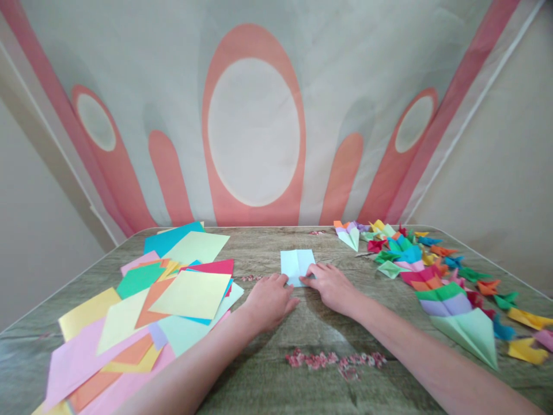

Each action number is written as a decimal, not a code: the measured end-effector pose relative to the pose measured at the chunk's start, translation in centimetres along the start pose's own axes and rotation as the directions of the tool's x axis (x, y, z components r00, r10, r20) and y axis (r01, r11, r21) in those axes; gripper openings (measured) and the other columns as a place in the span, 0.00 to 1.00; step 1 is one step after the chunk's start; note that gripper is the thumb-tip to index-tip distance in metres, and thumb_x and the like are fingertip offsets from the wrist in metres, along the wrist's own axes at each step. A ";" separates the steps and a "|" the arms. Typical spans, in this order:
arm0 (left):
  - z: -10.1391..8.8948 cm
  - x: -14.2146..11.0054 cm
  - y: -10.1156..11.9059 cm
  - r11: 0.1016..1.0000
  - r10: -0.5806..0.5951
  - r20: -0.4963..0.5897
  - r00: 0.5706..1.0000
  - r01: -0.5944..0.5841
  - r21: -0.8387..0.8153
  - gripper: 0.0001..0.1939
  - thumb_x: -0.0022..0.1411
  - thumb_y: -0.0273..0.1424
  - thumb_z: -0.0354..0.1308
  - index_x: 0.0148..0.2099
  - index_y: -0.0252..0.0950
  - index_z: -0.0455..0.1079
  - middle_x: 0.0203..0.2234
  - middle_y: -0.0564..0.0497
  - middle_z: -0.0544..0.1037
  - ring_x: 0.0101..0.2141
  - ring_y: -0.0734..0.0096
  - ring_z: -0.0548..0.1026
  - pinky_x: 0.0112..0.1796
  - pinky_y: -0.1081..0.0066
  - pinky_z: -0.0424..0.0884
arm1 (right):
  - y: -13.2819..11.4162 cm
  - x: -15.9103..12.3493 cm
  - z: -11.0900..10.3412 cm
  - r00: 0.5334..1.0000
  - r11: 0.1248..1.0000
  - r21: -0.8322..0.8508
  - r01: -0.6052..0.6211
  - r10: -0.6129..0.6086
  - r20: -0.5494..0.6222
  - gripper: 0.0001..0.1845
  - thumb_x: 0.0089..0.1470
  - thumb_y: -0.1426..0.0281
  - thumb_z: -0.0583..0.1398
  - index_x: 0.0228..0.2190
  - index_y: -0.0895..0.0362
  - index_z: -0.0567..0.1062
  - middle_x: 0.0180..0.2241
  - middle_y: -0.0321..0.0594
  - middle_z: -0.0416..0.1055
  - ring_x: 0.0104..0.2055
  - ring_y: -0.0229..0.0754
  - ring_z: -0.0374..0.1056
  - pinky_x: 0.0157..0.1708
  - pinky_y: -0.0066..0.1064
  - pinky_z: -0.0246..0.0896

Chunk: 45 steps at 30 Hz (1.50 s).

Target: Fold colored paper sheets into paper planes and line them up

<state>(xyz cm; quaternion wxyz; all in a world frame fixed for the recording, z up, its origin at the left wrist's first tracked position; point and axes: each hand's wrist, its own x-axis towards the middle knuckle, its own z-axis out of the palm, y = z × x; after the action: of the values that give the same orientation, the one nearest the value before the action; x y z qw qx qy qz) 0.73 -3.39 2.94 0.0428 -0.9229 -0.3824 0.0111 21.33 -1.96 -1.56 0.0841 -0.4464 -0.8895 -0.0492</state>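
A small light blue sheet of paper [297, 262] lies in the middle of the table, with a crease running up its centre. My right hand [332, 287] has thumb and forefinger closed on its lower right edge. Beside the lower left corner, my left hand [271, 300] rests with the thumb apart from the fingers. One of its fingertips touches the paper's lower edge or lies right by it; I cannot tell which.
Loose coloured paper sheets [190, 294] overlap in a spread pile at left. Along the right lie folded paper planes [469, 331] and several small folded paper shapes [470, 274]. The wood-patterned table [250, 369] meets a pink and grey patterned backdrop [319, 69] at its far edge.
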 end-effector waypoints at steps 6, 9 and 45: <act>0.4 0.1 0.1 1.000 -0.015 -0.014 1.000 0.014 -0.023 0.19 0.64 0.40 0.44 0.44 0.33 0.70 0.37 0.43 0.71 0.40 0.59 0.69 0.39 0.62 0.65 | -0.1 0.0 0.0 1.000 1.000 -0.011 -0.007 0.006 -0.023 0.16 0.57 0.76 0.52 0.45 0.51 0.72 0.40 0.41 0.66 0.42 0.44 0.60 0.39 0.34 0.50; 0.7 0.2 0.2 0.999 -0.009 -0.031 0.999 0.008 -0.033 0.17 0.64 0.38 0.46 0.43 0.33 0.70 0.37 0.43 0.70 0.40 0.59 0.68 0.41 0.62 0.65 | -0.2 -0.1 0.4 0.999 1.000 -0.020 -0.005 0.004 -0.045 0.15 0.58 0.75 0.52 0.45 0.51 0.71 0.40 0.41 0.66 0.42 0.44 0.60 0.39 0.33 0.51; 3.1 0.8 -0.5 0.986 0.003 -0.246 0.969 -0.044 -0.162 0.14 0.63 0.32 0.49 0.50 0.35 0.65 0.46 0.45 0.71 0.45 0.63 0.69 0.46 0.63 0.65 | -1.5 -1.4 0.7 0.962 0.992 0.111 0.067 -0.035 -0.270 0.17 0.54 0.79 0.52 0.43 0.59 0.73 0.44 0.45 0.71 0.46 0.44 0.64 0.49 0.38 0.58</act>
<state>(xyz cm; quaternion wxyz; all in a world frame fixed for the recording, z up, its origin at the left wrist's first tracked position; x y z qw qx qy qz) 0.77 -2.22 -0.08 0.0123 -0.9220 -0.3630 -0.1343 20.83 -3.85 -2.49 0.2286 -0.4066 -0.8826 -0.0581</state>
